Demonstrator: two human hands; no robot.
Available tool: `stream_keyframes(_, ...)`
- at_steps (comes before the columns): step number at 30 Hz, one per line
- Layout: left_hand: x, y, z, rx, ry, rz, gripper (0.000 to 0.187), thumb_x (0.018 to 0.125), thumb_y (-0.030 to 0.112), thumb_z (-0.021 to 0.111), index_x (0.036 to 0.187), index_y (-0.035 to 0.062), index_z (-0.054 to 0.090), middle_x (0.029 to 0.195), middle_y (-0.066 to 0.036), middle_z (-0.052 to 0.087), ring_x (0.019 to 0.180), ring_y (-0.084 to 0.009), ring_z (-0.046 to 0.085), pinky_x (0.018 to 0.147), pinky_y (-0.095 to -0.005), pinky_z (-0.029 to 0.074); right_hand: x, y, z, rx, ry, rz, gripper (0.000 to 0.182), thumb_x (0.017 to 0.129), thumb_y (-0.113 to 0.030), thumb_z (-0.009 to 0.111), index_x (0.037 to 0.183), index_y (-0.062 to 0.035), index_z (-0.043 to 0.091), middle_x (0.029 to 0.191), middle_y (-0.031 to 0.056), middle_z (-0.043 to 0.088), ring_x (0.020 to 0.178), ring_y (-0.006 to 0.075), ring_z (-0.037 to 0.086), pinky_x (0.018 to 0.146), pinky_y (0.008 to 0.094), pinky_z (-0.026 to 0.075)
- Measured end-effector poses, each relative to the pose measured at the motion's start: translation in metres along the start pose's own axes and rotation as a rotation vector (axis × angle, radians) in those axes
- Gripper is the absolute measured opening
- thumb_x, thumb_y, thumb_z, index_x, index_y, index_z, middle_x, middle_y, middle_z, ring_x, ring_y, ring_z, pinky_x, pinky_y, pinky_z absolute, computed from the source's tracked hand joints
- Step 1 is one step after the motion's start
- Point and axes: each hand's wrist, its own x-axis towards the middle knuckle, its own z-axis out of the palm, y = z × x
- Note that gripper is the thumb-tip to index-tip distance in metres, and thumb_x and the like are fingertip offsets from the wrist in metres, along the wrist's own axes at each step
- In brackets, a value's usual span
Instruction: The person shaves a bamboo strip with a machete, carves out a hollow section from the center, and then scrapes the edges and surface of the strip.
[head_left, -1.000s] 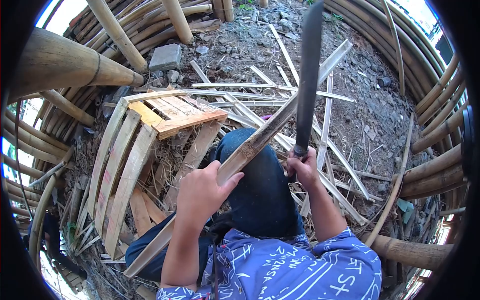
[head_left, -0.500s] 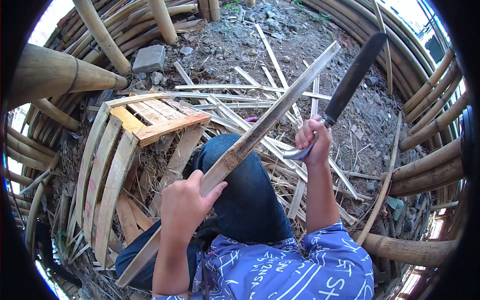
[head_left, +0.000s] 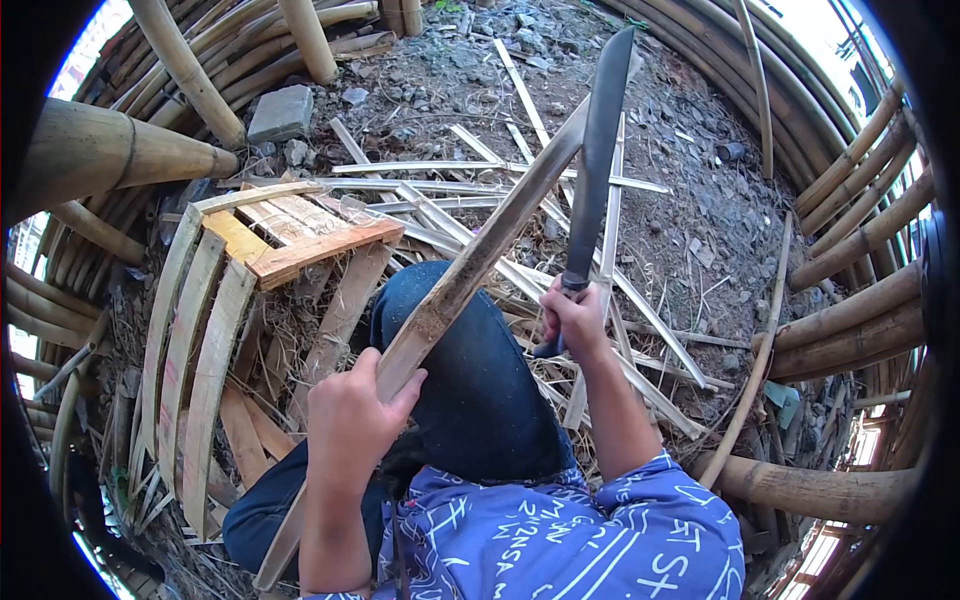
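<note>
A long split bamboo strip (head_left: 462,280) slants across my raised knee, its hollow side facing up. My left hand (head_left: 358,408) is closed around its lower part, and the tail end runs down behind my forearm. In my right hand (head_left: 577,318) is the handle of a machete (head_left: 598,160), fingers wrapped round it. The long dark blade points away from me, and its edge overlaps the far end of the bamboo strip in this view.
On the left stands a slatted wooden crate (head_left: 222,330). Several cut bamboo strips (head_left: 440,187) lie crossed on the rubble ground ahead. A grey block (head_left: 281,114) sits by the bamboo poles (head_left: 187,70) at the back left. More poles (head_left: 855,320) line the right.
The machete has swung left and turned more upright, bringing its blade against the strip's far end in view. My right hand has moved left and slightly down. My left hand keeps its hold.
</note>
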Motion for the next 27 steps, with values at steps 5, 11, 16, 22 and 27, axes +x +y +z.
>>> stream_keyframes(5,-0.021,-0.025,-0.009,0.029,0.022,0.052,0.043,0.077,0.04,0.072,0.077,0.0004,0.055,0.057,-0.021,0.055,0.057,-0.0389,0.059,0.052,-0.0429,0.045,-0.008,-0.001,0.009,-0.016,-0.024,-0.015,0.014,0.08,-0.002,0.062,0.071,-0.0037,0.051,0.05,0.0024,0.051,0.037,0.0105,0.048,0.035,0.0253,0.039)
stream_keyframes(11,-0.08,-0.067,-0.034,0.196,0.098,0.036,0.044,0.077,0.04,0.072,0.069,0.0035,0.05,0.049,-0.016,0.049,0.048,-0.035,0.054,0.045,-0.0407,0.038,-0.004,-0.021,0.008,-0.303,0.132,-0.103,0.018,0.079,-0.004,0.063,0.064,-0.003,0.054,0.052,0.0008,0.052,0.04,0.0084,0.051,0.037,0.0247,0.04)
stream_keyframes(16,-0.101,-0.066,-0.039,0.142,0.074,-0.063,0.032,0.082,0.026,0.07,0.07,0.0033,0.05,0.052,-0.015,0.049,0.048,-0.0335,0.052,0.046,-0.0407,0.036,-0.005,-0.022,0.014,-0.409,0.174,-0.125,0.018,0.078,-0.005,0.064,0.063,-0.0027,0.054,0.051,0.0,0.051,0.041,0.0084,0.05,0.039,0.0256,0.04)
stream_keyframes(22,-0.107,-0.061,-0.037,0.049,0.05,-0.091,0.027,0.084,0.02,0.068,0.073,0.0026,0.051,0.053,-0.016,0.051,0.049,-0.0346,0.053,0.046,-0.041,0.037,-0.012,-0.043,0.021,-0.933,0.198,-0.518,0.018,0.071,-0.006,0.067,0.062,-0.0034,0.052,0.05,0.0054,0.052,0.045,0.0154,0.052,0.048,0.0299,0.042)
stream_keyframes(27,-0.116,-0.065,-0.04,0.046,0.004,-0.078,0.026,0.084,0.019,0.068,0.074,0.0017,0.051,0.054,-0.017,0.052,0.051,-0.0364,0.054,0.046,-0.0413,0.038,0.023,-0.052,-0.003,-1.228,0.199,-0.688,0.015,0.069,-0.012,0.066,0.064,-0.0035,0.055,0.059,0.0163,0.06,0.054,0.0294,0.063,0.052,0.0383,0.048)
